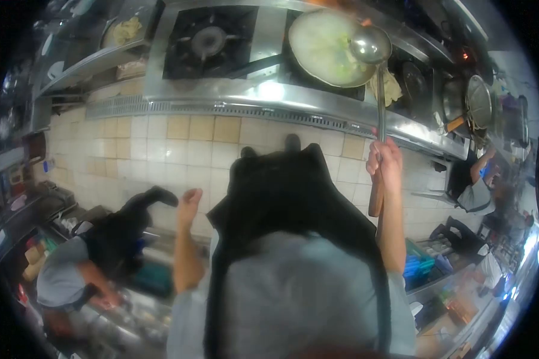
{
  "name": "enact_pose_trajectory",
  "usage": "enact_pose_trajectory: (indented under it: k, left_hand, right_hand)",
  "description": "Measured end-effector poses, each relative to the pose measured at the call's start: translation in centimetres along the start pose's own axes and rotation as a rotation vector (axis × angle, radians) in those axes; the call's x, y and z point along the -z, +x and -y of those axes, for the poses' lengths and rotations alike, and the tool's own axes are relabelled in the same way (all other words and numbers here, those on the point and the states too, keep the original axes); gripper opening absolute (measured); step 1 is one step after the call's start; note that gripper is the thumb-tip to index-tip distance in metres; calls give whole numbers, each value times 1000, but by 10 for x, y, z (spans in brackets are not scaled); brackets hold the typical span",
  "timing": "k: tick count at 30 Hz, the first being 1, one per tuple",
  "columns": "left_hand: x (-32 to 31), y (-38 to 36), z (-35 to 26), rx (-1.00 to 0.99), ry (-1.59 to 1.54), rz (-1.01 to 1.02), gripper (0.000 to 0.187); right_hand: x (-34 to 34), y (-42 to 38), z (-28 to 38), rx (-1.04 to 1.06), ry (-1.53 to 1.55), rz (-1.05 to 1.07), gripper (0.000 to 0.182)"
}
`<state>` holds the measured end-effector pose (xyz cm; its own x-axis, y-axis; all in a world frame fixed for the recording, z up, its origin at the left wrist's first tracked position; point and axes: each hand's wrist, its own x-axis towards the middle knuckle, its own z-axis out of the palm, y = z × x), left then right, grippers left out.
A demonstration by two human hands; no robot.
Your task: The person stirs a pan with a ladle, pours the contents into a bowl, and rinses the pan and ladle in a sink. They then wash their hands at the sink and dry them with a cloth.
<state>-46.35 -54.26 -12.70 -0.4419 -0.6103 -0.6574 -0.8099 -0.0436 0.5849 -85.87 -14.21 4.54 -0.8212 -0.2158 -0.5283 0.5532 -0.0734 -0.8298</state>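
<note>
My right hand (387, 160) is wrapped round the long handle of a metal ladle (382, 107); the handle's wooden end sticks out below the fist. Over the right side of a wide pan (308, 76) hangs the ladle's shiny bowl, which hides part of what lies beneath it. Pale, steamy food (332, 45) with some green bits fills the pan, and its dark handle points left across the stove. My left hand (190, 200) hangs low at my side, away from the stove, its fingers curled in with nothing visible in them.
An unlit burner (208, 42) lies left of the pan. A crumpled cloth (390, 88) rests beside the pan, and a round strainer (478, 102) sits farther right. The stove's steel front edge (233, 103) runs before me. Co-workers are behind me on the left (63, 275) and at right (476, 194).
</note>
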Motion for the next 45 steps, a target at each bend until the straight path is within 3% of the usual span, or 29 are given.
enact_pose_trajectory:
  k: [13, 23, 27, 34, 37, 45]
  left_hand:
    - [-19, -1, 113, 91, -22, 79, 62]
    - [-17, -14, 50, 60, -49, 13, 57]
    - [-14, -8, 66, 19, -53, 1, 56]
    - [-21, -20, 76, 111, -17, 20, 57]
    - [-34, -20, 99, 98, -50, 8, 60]
    - [-40, -56, 45, 104, -43, -73, 64]
  right_hand:
    - [0, 12, -2, -21, -13, 43, 34]
    - [27, -7, 13, -119, 43, 103, 40]
    - [37, -10, 15, -99, -41, 91, 41]
    - [46, -18, 14, -71, -174, 81, 40]
    - [45, -21, 20, -137, -127, 70, 40]
    - [47, -27, 36, -220, 109, 116, 40]
